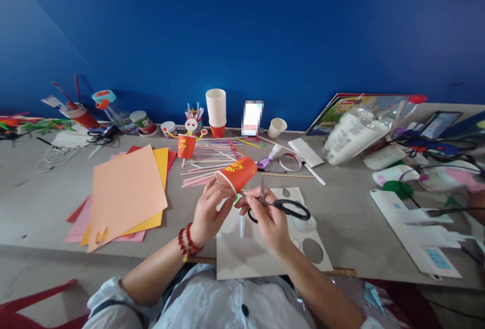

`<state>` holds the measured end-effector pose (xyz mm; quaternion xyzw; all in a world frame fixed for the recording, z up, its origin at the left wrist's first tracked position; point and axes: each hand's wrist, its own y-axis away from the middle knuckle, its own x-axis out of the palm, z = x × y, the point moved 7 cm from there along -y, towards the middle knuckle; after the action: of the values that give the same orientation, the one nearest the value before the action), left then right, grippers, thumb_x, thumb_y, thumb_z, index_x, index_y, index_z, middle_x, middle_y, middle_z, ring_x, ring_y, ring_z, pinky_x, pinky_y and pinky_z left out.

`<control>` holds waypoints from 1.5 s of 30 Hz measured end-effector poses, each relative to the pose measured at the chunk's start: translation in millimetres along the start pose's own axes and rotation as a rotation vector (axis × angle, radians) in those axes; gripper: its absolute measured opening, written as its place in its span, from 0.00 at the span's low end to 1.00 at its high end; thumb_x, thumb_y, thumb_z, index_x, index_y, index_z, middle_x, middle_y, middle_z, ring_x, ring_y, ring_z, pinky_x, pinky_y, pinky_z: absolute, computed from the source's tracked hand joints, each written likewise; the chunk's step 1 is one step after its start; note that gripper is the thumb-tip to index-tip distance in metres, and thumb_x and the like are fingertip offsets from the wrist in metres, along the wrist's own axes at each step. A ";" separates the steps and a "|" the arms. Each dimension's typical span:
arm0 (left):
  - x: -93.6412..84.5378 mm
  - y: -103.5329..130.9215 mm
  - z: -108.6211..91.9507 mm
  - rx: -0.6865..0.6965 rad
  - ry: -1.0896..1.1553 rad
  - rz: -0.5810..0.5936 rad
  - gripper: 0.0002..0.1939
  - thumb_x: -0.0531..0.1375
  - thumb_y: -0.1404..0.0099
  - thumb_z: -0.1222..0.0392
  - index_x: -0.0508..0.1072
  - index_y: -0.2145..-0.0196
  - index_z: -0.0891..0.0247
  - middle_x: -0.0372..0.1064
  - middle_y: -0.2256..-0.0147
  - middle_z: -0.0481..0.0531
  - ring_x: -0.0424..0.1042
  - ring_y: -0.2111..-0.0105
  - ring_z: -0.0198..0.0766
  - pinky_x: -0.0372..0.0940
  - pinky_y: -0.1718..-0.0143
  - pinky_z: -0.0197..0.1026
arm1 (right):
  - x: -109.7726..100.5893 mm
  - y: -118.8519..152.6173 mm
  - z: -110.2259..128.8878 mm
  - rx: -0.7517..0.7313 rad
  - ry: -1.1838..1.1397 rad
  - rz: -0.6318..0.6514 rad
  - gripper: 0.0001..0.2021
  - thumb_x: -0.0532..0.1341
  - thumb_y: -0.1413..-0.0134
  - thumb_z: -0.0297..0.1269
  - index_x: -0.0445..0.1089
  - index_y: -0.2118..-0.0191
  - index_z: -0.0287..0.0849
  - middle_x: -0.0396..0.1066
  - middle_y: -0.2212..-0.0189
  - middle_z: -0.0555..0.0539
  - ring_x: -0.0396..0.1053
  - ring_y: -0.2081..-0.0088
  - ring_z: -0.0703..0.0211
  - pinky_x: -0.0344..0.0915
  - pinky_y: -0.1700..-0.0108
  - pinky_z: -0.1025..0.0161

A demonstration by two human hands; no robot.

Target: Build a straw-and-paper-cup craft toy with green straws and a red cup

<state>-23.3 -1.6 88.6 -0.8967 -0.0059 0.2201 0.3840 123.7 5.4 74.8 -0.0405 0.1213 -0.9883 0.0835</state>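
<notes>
At the left of the table, coloured paper sheets [127, 192] lie in an uneven stack. Right of them stands a red cup with a rabbit face [186, 146], upright, with two arms. Drinking straws [208, 154] lie loose beside it.

The left hand [214, 205] holds an orange cup [240, 173] with a narrow grip at the rim. This cup is off the table, tilted, its open end turned toward the left hand, above the near part of the work area. A small green piece [238, 198] shows between the hands, just at the rim; whether it is attached to the cup cannot be told.

The right hand [271, 220] has its fingertips drawn together next to the green piece. The same hand retains the scissors [278, 203], blades pointing away from the body. Below lies a white board [261, 255] with round cut-outs; farther right is a power strip [409, 228].

Step in hand, as judged: fitting or adjusting the small piece at the cup rim. The next move appears to call for a steady left hold, a light right pinch, and blades kept clear of the left fingers.
</notes>
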 end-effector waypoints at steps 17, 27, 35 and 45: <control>8.1 19.2 30.0 -0.438 0.478 -0.063 0.07 0.59 0.32 0.60 0.72 0.57 0.62 0.72 0.62 0.55 0.72 0.63 0.40 0.68 0.60 0.42 | 11.6 8.6 5.6 -0.115 0.181 0.111 0.07 0.55 0.33 0.36 0.70 0.57 0.45 0.73 0.65 0.45 0.74 0.65 0.56 0.72 0.62 0.59; 21.0 33.9 42.8 -0.486 0.525 -0.192 0.11 0.64 0.36 0.54 0.73 0.58 0.61 0.72 0.57 0.56 0.73 0.58 0.41 0.70 0.56 0.43 | 9.2 0.7 -18.1 0.300 -0.264 -0.152 0.05 0.59 0.41 0.38 0.65 0.67 0.43 0.73 0.79 0.50 0.69 0.78 0.60 0.68 0.72 0.63; 26.9 28.0 43.9 -0.686 0.737 -0.241 0.13 0.65 0.37 0.53 0.67 0.69 0.62 0.70 0.69 0.48 0.70 0.68 0.35 0.68 0.65 0.39 | 6.8 0.7 7.6 -0.057 0.232 0.029 0.07 0.55 0.35 0.38 0.69 0.59 0.44 0.75 0.69 0.46 0.73 0.70 0.57 0.70 0.65 0.60; 13.7 8.9 29.8 -0.502 0.381 0.090 0.14 0.62 0.34 0.54 0.74 0.52 0.61 0.76 0.58 0.56 0.75 0.57 0.42 0.69 0.54 0.43 | -4.5 -6.1 3.8 -0.018 0.175 0.080 0.07 0.54 0.32 0.41 0.66 0.58 0.45 0.75 0.67 0.47 0.74 0.70 0.60 0.72 0.66 0.62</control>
<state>-24.2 15.1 59.0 -0.9879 0.0516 0.0566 0.1350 127.6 11.1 79.7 0.0499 0.1383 -0.9828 0.1115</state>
